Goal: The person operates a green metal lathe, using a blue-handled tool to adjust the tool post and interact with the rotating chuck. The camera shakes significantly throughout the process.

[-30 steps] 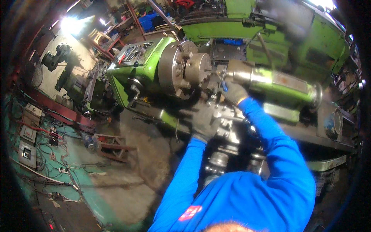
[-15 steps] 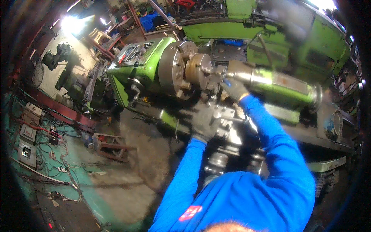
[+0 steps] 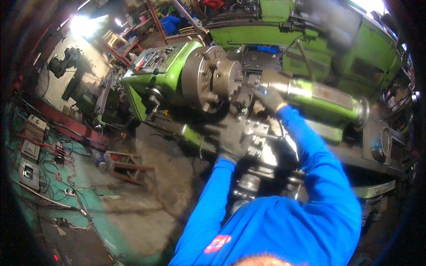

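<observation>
One green lathe (image 3: pixel 191 134), L to R: smooth painted headstock (image 3: pixel 171 73), round grey steel chuck (image 3: pixel 191 77), thick metal disc (image 3: pixel 227 80) in front; L hand (image 3: pixel 234 139), grey glove, by blocky bare-metal tool post (image 3: pixel 260 133); small blue bit (image 3: pixel 265 91) btwn disc & tailstock (image 3: pixel 328 99), pinched narrow in gloved R hand (image 3: pixel 270 99); tailstock bare & shiny at nose, green behind. Vs 1 s ago: L hand approx same spot; blue bit shows less, R hand a touch higher. Unclear: L fingers dark/blurred, can't tell grip; bit mostly hidden by R hand, its shape n/a.
</observation>
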A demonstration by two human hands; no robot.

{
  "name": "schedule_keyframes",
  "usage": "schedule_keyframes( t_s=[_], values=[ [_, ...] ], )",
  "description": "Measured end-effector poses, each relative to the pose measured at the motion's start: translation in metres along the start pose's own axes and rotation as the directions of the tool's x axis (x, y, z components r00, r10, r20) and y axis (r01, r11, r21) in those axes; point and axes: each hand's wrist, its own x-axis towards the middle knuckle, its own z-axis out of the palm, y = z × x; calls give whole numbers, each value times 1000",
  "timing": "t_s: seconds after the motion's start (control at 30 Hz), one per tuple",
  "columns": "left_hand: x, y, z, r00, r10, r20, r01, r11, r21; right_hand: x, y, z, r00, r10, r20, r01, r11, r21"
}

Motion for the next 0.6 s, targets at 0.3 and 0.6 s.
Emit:
schedule_keyframes(
  t_s=[0.3,0.6],
  values=[
    [0,-2,-2,1000,-24,-1,23,998,-56,-19,-67,-31,952,285,112,-294,953,72],
    [1,-1,-1,998,-35,43,36,999,-34,-29,-94,-55,938,324,123,-330,943,36]
  ],
)
